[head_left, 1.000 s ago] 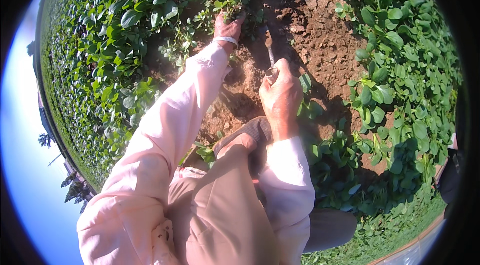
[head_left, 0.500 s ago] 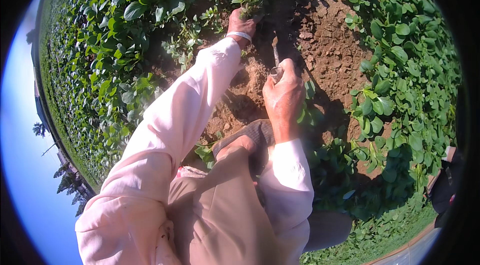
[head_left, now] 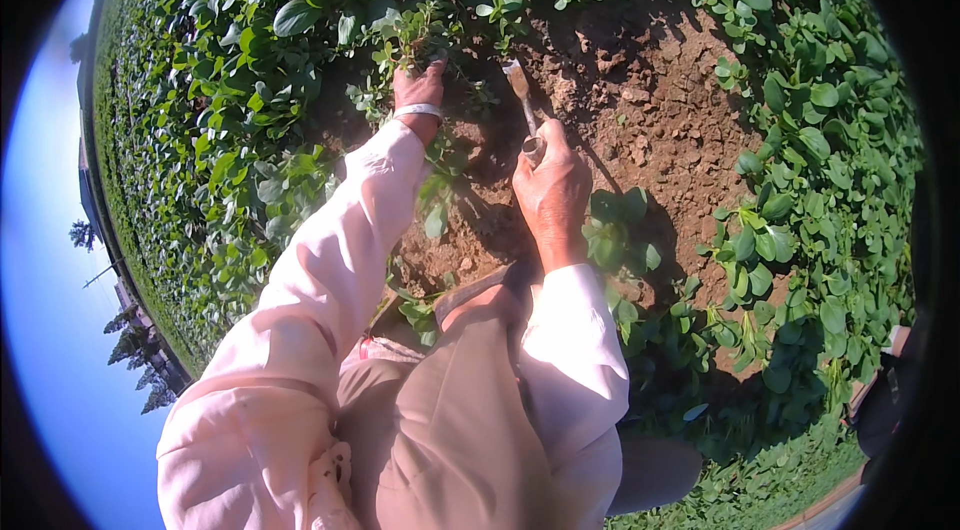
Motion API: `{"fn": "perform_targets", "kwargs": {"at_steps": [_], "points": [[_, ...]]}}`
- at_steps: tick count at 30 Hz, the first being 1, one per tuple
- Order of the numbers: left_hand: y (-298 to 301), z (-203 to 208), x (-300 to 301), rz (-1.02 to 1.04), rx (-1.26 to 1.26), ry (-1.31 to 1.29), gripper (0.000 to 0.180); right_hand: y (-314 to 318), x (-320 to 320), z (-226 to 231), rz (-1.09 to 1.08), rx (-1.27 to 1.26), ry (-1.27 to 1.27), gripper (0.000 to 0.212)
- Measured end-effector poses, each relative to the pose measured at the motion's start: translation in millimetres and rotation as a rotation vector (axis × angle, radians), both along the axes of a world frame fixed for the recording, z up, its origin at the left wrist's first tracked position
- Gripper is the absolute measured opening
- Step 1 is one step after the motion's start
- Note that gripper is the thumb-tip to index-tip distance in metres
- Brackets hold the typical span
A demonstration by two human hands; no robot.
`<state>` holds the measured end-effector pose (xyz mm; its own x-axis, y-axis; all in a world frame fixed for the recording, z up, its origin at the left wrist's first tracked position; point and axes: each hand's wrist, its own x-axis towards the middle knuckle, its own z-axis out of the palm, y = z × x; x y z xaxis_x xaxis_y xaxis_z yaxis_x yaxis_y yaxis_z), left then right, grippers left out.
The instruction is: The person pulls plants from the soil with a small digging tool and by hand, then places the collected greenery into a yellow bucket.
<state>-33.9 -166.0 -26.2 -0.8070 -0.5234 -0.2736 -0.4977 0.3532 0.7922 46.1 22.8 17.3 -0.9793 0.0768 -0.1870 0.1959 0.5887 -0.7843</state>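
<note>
My left hand, with a white band at its wrist, is closed around a bunch of small-leaved weeds at the edge of the leafy growth. The grip itself is partly hidden by leaves. To its right, my right hand is wrapped round the handle of a hand weeder. The weeder's thin shank points away from me and ends in a flat, soil-smeared blade with a bright tip, just above the brown soil.
Broad-leaved green plants grow thickly to the left and far side, and more plants stand on the right. My bent knee is close below my hands. A dark shape at the far right edge is hard to make out.
My left hand has moved left and slightly nearer with the weeds in it. The weeder has shifted a little left, and its flat blade now shows more fully.
</note>
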Motion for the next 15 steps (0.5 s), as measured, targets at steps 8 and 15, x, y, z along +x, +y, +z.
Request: {"fn": "perform_targets", "kwargs": {"at_steps": [8,15], "points": [[-30,-66,-46,-0.250,-0.105,0.132,0.034,-29,-8,-1,-0.011,-0.068,-0.127,0.018],[8,-49,-61,-0.543,-0.466,0.142,0.045,-43,-58,-10,-0.120,-0.088,-0.090,0.014]]}}
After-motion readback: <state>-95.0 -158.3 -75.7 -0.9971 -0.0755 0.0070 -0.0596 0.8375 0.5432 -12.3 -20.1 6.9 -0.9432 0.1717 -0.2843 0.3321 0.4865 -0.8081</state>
